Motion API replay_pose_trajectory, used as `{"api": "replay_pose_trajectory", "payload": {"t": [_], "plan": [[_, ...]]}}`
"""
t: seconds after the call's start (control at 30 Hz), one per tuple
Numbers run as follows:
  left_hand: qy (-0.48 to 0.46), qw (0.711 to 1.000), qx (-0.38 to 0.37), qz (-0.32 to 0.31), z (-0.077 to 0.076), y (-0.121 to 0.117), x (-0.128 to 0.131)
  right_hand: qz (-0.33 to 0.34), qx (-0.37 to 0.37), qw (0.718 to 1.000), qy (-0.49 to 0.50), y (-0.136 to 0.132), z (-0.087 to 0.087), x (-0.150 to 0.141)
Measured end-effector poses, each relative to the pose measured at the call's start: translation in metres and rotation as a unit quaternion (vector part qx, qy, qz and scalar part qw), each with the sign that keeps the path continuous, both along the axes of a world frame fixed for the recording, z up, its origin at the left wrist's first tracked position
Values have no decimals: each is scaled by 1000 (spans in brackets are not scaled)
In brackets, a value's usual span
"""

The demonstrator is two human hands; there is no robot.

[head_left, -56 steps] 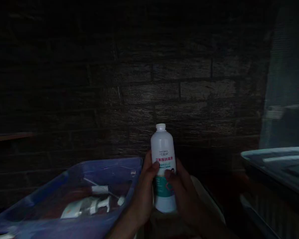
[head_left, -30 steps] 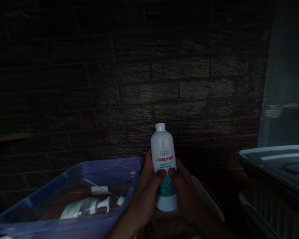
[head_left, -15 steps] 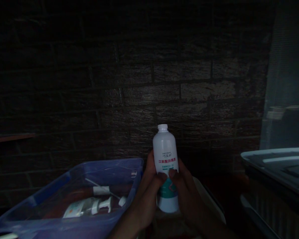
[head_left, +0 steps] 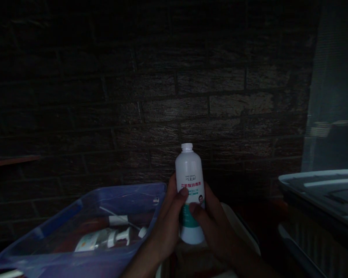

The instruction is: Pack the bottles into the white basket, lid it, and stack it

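Both my hands hold a white disinfectant bottle (head_left: 189, 166) upright in front of me, its label facing me with red and green print. My left hand (head_left: 169, 216) wraps its left side, thumb laid across the label near the red lettering. From the right, my right hand (head_left: 213, 220) grips it, with the thumb lower, over the green band. A short white cap or neck tops the bottle. The fingers behind it are hidden.
On the left is a blue translucent bin (head_left: 124, 189) with a pump bottle (head_left: 97, 240) lying in it. A lidded container (head_left: 321, 181) stands at right. A dark brick wall (head_left: 162, 108) rises behind.
The bottle has shifted slightly left and turned a little. My left thumb has moved up the label, while my right thumb has slid lower and to the left.
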State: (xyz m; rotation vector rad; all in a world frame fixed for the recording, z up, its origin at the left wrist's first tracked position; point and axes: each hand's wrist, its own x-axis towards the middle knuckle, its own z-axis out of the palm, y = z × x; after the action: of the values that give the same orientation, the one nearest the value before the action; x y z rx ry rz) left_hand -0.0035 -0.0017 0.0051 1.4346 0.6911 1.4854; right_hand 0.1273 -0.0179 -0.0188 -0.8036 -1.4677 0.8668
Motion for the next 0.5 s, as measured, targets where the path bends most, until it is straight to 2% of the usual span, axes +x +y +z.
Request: {"api": "replay_pose_trajectory", "payload": {"t": [0.17, 0.3, 0.5], "plan": [[-48, 997, -51, 16, 15, -5, 1, 20, -9, 1000, -13, -3, 12, -3], [-91, 993, -71, 14, 22, -11, 3, 42, -31, 999, 0, -1, 13, -3], [-128, 986, -100, 26, 23, -15, 1, 181, -90, 974, 102, 8, 7, -6]]}}
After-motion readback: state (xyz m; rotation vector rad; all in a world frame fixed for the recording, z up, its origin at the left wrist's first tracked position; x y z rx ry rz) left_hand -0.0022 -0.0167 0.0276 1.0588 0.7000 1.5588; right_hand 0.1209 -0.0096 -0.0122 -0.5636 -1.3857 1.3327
